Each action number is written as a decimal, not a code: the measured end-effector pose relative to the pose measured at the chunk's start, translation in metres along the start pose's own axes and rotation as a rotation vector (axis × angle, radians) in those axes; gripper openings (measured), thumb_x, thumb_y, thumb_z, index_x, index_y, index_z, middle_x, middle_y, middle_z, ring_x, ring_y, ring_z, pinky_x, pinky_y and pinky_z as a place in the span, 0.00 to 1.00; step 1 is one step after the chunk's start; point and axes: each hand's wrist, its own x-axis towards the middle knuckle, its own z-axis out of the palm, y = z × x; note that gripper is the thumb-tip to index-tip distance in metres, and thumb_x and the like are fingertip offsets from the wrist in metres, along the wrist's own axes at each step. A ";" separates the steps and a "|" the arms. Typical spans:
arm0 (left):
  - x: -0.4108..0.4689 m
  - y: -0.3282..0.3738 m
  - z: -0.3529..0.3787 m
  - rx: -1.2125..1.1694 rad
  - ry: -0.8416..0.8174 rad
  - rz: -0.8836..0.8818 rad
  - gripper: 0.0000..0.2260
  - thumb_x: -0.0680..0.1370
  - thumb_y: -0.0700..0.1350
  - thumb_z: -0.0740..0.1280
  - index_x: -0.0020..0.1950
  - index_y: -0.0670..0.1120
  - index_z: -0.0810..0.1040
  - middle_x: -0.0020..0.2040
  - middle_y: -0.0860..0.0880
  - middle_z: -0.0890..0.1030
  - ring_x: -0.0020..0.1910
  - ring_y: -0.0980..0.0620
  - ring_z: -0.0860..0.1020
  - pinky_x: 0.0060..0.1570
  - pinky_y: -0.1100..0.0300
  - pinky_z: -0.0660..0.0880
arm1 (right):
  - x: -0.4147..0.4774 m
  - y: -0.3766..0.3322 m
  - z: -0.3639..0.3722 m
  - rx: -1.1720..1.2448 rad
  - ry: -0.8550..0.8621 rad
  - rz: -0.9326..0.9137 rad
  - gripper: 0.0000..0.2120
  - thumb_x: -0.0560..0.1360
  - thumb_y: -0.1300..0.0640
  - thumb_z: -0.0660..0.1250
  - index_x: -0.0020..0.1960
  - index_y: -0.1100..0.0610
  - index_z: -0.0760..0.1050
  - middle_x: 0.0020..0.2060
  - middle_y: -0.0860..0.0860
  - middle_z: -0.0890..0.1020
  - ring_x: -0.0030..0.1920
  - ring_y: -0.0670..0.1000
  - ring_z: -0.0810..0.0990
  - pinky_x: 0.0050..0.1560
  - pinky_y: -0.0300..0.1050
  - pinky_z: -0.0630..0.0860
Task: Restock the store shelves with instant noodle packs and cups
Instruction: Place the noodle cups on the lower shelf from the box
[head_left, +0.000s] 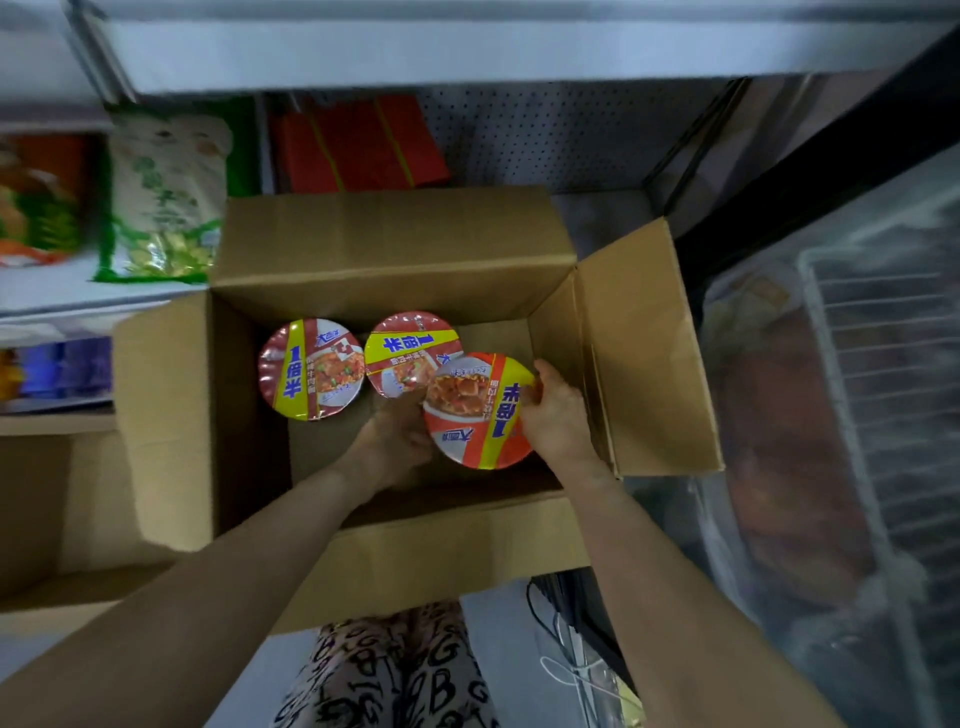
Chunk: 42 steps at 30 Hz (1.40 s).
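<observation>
In the cardboard box (395, 283), arms stretched down, left hand (397, 441) and right hand (557, 415) clasp one noodle cup (475, 413)

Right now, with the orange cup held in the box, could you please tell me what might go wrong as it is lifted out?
The orange-lidded cup overlaps the lid of the middle cup, so lifting may drag or tip that one. The right hand sits close to the right wall of the box and could snag there. The left hand hides its fingers beside the cup, so its grip may be weak and the cup could tilt.
</observation>
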 end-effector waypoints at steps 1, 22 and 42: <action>-0.011 0.006 -0.009 -0.014 0.016 0.022 0.30 0.73 0.34 0.72 0.73 0.44 0.69 0.66 0.46 0.75 0.65 0.47 0.75 0.59 0.61 0.73 | -0.009 -0.007 -0.007 0.055 -0.007 0.023 0.23 0.82 0.54 0.61 0.76 0.55 0.64 0.65 0.57 0.76 0.66 0.58 0.74 0.66 0.55 0.73; -0.231 0.092 -0.120 -0.615 0.392 0.359 0.09 0.82 0.44 0.63 0.61 0.53 0.71 0.59 0.51 0.80 0.56 0.50 0.80 0.50 0.49 0.81 | -0.164 -0.162 -0.125 0.808 -0.164 -0.265 0.14 0.81 0.53 0.64 0.65 0.55 0.77 0.56 0.53 0.83 0.56 0.49 0.81 0.53 0.44 0.77; -0.428 -0.010 -0.234 -0.687 0.840 0.362 0.20 0.82 0.55 0.61 0.73 0.54 0.67 0.63 0.47 0.77 0.55 0.52 0.80 0.37 0.61 0.80 | -0.314 -0.330 -0.028 0.643 -0.653 -0.777 0.42 0.59 0.47 0.83 0.69 0.51 0.71 0.64 0.48 0.79 0.66 0.48 0.76 0.68 0.56 0.73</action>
